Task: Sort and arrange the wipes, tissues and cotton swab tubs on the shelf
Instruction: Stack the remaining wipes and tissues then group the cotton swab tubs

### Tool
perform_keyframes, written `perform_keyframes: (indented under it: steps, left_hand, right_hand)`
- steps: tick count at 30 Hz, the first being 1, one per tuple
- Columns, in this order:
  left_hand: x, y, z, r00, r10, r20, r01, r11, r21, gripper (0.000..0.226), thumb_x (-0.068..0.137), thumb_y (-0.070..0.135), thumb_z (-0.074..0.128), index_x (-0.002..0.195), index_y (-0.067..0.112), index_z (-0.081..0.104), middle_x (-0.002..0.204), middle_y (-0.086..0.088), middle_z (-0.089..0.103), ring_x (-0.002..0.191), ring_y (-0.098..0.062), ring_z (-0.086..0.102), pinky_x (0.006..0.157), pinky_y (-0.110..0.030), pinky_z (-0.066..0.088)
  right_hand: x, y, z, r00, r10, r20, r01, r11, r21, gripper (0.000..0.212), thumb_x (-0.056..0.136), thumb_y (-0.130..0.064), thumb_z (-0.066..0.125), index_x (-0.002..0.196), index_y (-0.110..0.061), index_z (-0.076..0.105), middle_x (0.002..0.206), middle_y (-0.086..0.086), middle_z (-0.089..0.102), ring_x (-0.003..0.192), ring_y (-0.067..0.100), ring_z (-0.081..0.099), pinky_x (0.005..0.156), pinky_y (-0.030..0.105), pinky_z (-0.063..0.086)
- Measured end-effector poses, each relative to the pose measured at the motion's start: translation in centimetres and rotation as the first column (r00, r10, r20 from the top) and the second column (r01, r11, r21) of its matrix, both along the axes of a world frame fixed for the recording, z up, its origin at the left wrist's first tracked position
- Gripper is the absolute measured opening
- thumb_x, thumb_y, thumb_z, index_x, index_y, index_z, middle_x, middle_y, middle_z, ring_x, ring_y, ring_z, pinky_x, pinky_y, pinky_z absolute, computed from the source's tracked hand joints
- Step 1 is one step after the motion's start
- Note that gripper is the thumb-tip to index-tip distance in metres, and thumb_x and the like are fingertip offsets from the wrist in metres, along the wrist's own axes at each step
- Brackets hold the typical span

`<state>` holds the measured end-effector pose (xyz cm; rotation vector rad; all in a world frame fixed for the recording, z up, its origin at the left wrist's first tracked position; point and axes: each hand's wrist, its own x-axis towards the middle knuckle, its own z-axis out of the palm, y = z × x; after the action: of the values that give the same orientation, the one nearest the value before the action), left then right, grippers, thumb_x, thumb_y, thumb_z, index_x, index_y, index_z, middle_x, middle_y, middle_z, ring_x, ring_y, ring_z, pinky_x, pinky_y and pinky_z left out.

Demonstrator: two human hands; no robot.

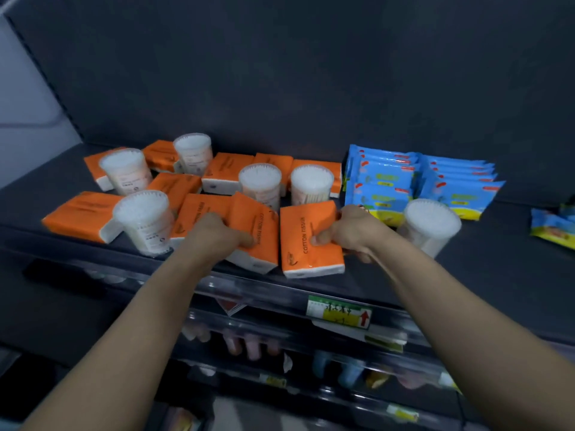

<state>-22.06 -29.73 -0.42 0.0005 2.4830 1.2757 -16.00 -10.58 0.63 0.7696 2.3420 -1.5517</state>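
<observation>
Orange tissue packs lie scattered over the left and middle of the dark shelf [485, 244]. My left hand [214, 233] grips one tilted orange pack [261, 241] at the front edge. Beside it, my right hand [351, 231] grips another orange tissue pack [306, 244] by its right side. Several clear cotton swab tubs stand among the packs, such as one at front left [141, 223] and one [431, 223] just right of my right hand. Blue wipe packs [382, 178] are stacked in two rows at the back right.
A loose blue and yellow wipe pack [552, 227] lies at the far right of the shelf. A price label [339, 312] hangs on the shelf's front rail. Lower shelves hold blurred bottles and packets. A dark back wall closes the shelf.
</observation>
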Motion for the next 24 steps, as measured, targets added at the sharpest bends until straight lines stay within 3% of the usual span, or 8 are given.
perform_keyframes:
  steps: [3, 5, 7, 10, 14, 16, 21, 24]
  left_hand:
    - [1.0, 0.1, 1.1, 0.994, 0.051, -0.098, -0.048, 0.998, 0.031, 0.05, 0.077, 0.022, 0.072, 0.121, 0.009, 0.051, 0.107, -0.001, 0.054, 0.08, -0.015, 0.049, 0.065, -0.024, 0.036]
    - [1.6, 0.4, 2.3, 0.974, 0.085, -0.211, -0.071, 0.995, 0.07, 0.055, 0.077, 0.023, 0.07, 0.127, 0.012, 0.049, 0.116, -0.003, 0.056, 0.092, -0.019, 0.051, 0.075, -0.031, 0.04]
    - [2.6, 1.6, 3.7, 0.943, 0.117, -0.312, -0.083, 0.989, 0.121, 0.056, 0.076, 0.027, 0.07, 0.126, 0.014, 0.049, 0.118, -0.003, 0.056, 0.097, -0.02, 0.055, 0.081, -0.034, 0.044]
    - [4.9, 5.4, 5.6, 0.903, 0.086, -0.421, -0.004, 0.981, 0.192, 0.041, 0.081, 0.033, 0.067, 0.115, 0.016, 0.052, 0.109, 0.002, 0.057, 0.087, -0.011, 0.056, 0.073, -0.025, 0.044]
    - [9.5, 13.5, 6.6, 0.897, 0.002, -0.442, 0.143, 0.944, 0.296, 0.036, 0.086, 0.041, 0.06, 0.109, 0.015, 0.055, 0.097, 0.005, 0.061, 0.088, -0.012, 0.059, 0.066, -0.022, 0.044]
    - [12.0, 18.3, 6.6, 0.904, -0.054, -0.423, 0.21, 0.92, 0.33, 0.033, 0.088, 0.043, 0.056, 0.105, 0.015, 0.056, 0.09, 0.01, 0.06, 0.084, -0.007, 0.058, 0.067, -0.024, 0.045]
    - [19.6, 30.8, 6.2, 0.869, -0.271, -0.413, 0.412, 0.86, 0.302, 0.033, 0.09, 0.046, 0.05, 0.1, 0.016, 0.058, 0.097, 0.002, 0.063, 0.082, -0.011, 0.056, 0.074, -0.029, 0.043]
    - [25.4, 38.3, 6.3, 0.799, -0.424, -0.426, 0.562, 0.778, 0.281, 0.031, 0.09, 0.04, 0.052, 0.096, 0.01, 0.057, 0.086, 0.001, 0.06, 0.075, -0.014, 0.055, 0.068, -0.028, 0.041]
  right_hand:
    - [1.4, 0.8, 1.1, 0.993, -0.011, -0.116, 0.008, 1.0, -0.025, 0.035, 0.073, 0.0, 0.074, 0.101, -0.011, 0.056, 0.094, 0.007, 0.065, 0.073, 0.017, 0.062, 0.059, 0.024, 0.05]
    - [2.7, 1.9, 2.3, 0.981, -0.011, -0.193, 0.0, 0.998, -0.057, 0.028, 0.074, 0.002, 0.072, 0.09, -0.016, 0.058, 0.094, 0.008, 0.067, 0.076, 0.021, 0.065, 0.065, 0.029, 0.055]
    - [4.4, 3.5, 3.6, 0.965, -0.014, -0.263, 0.0, 0.998, -0.056, 0.03, 0.076, -0.002, 0.071, 0.096, -0.019, 0.058, 0.099, 0.009, 0.069, 0.08, 0.024, 0.067, 0.069, 0.03, 0.056]
    - [7.7, 7.2, 5.1, 0.946, -0.03, -0.322, 0.054, 0.996, 0.068, 0.045, 0.078, -0.021, 0.073, 0.116, -0.029, 0.051, 0.105, 0.002, 0.068, 0.089, 0.021, 0.067, 0.081, 0.035, 0.055]
    - [14.3, 14.0, 6.2, 0.906, -0.133, -0.402, 0.149, 0.989, 0.008, 0.049, 0.083, -0.022, 0.069, 0.128, -0.025, 0.049, 0.109, 0.0, 0.068, 0.093, 0.018, 0.068, 0.087, 0.034, 0.053]
    - [18.6, 18.0, 6.3, 0.873, -0.221, -0.435, 0.243, 0.97, -0.005, 0.042, 0.085, -0.023, 0.068, 0.124, -0.021, 0.052, 0.108, 0.0, 0.069, 0.094, 0.018, 0.068, 0.09, 0.035, 0.053]
    - [30.3, 28.1, 5.5, 0.692, -0.52, -0.502, 0.561, 0.824, -0.079, 0.036, 0.086, -0.032, 0.065, 0.119, -0.019, 0.057, 0.112, 0.002, 0.068, 0.096, 0.019, 0.067, 0.094, 0.04, 0.051]
    - [37.7, 33.1, 5.2, 0.581, -0.634, -0.51, 0.721, 0.692, -0.039, 0.048, 0.08, -0.045, 0.066, 0.12, -0.021, 0.056, 0.114, 0.001, 0.067, 0.1, 0.019, 0.065, 0.097, 0.043, 0.049]
